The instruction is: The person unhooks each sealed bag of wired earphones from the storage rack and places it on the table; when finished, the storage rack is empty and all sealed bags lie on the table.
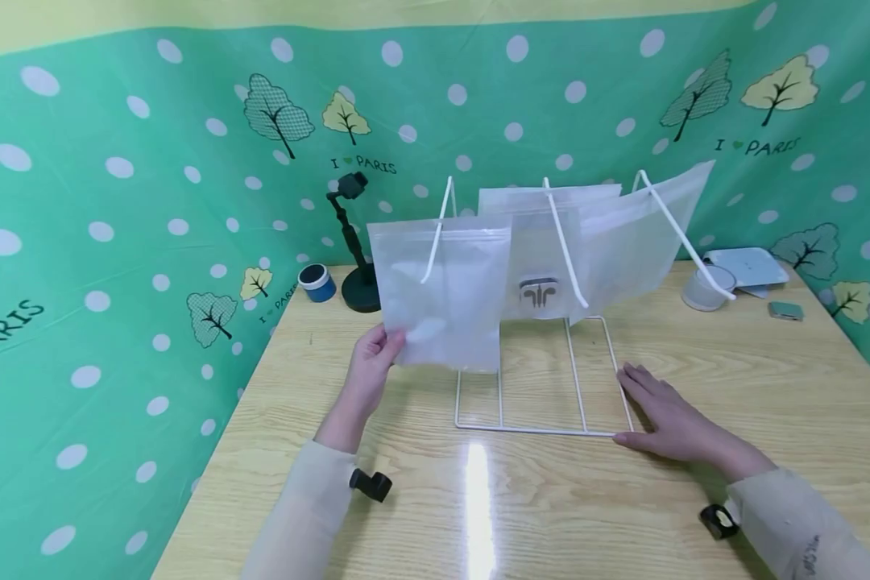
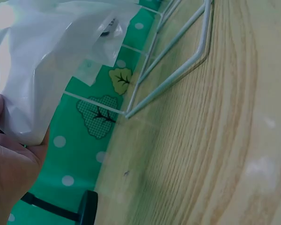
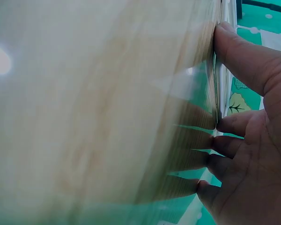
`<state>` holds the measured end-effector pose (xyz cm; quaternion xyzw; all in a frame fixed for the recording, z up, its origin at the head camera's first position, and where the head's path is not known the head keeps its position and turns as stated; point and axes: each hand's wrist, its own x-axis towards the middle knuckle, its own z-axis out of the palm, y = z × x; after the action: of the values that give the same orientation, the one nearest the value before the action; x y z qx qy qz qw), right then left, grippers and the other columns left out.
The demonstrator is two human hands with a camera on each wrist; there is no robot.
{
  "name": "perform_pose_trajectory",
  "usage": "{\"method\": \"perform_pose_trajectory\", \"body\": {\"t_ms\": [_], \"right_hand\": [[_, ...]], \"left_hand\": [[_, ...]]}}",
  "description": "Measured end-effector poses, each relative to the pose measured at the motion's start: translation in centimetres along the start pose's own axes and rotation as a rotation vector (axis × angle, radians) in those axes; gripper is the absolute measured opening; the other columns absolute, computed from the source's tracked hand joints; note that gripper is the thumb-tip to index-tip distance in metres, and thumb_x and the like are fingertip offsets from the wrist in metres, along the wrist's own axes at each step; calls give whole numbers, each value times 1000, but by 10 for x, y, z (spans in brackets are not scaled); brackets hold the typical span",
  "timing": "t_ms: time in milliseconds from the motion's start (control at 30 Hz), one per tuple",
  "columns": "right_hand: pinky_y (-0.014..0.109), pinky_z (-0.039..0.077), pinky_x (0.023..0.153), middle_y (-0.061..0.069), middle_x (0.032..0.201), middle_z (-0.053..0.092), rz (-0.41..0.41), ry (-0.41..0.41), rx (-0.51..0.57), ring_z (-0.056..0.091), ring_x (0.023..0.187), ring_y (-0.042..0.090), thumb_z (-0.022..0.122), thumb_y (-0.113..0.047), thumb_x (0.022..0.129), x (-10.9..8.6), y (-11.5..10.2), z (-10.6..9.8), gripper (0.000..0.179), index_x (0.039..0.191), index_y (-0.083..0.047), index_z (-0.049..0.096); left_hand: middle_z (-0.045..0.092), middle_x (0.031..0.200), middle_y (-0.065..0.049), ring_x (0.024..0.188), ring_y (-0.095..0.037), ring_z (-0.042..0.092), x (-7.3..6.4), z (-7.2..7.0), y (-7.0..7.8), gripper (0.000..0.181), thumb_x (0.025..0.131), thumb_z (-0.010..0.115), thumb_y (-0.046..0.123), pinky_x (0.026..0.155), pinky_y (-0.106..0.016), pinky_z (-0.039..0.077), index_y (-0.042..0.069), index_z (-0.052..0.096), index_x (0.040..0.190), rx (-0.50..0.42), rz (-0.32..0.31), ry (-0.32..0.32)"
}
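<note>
A white wire rack stands on the table, with long white prongs rising from it. On the left prong hangs a translucent zip bag, its zip strip near the top. My left hand pinches the bag's lower left corner between thumb and fingers; the left wrist view shows the bag creased above the thumb. My right hand rests at the base's front right corner, fingers spread along the side bar and thumb by the front bar. In the right wrist view its fingertips touch the tabletop.
More bags hang behind: a bag with a dark printed mark at the middle prong, and a tilted bag at the right. A black stand and blue jar are back left. A white cup and small green box are back right.
</note>
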<state>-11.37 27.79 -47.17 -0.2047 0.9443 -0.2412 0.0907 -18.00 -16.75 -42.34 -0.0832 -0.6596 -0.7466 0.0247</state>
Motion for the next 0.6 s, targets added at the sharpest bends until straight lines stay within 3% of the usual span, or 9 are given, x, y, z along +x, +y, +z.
{"method": "perform_pose_trajectory", "body": {"t_ms": [333,467,600], "right_hand": [[61,11,114,33,154,17,-4,8,5,12,142,50,72,-47,84,-4,1,1,99,149,9,24],[61,10,114,33,154,17,-22,19,17,12,142,50,72,-46,85,-4,3,2,98,150,9,24],[61,4,115,33,155,15,-28,26,68,8,142,51,73,-44,85,-3,4,2,98,150,9,22]], "left_hand": [[70,103,4,95,-14,66,-22,-1,2,28,99,56,9,86,-27,52,-5,61,122,12,-7,-4],[71,103,4,95,-13,66,-31,-1,3,20,98,55,6,84,-26,52,11,69,113,2,2,-4],[71,102,5,94,-11,65,-38,-1,4,27,99,54,5,83,-25,52,25,70,106,-30,12,-20]]}}
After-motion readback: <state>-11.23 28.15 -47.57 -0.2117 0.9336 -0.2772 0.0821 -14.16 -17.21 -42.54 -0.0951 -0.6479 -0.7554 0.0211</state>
